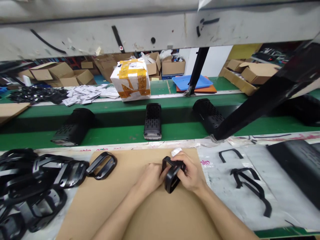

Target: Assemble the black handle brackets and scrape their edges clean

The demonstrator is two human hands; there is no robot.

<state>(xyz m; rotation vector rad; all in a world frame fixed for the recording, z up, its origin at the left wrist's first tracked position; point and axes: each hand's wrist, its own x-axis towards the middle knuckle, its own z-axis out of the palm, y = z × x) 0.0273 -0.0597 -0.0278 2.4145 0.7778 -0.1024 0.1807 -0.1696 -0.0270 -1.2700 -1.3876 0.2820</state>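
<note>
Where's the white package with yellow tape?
Head view, left of centre: the white package sits beyond the middle black perforated housing, just right of the white packets, left of the blue tray.

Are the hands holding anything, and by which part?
Yes: a black frame. The left hand grips its near-left side; the right hand, its upper right part.

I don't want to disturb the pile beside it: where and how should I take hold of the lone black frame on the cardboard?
Probably best by the right-hand rim of the frame, coming from the right with the left hand, fingers through the opening. That rounded end faces away from the pile, with bare cardboard beside it.
</note>
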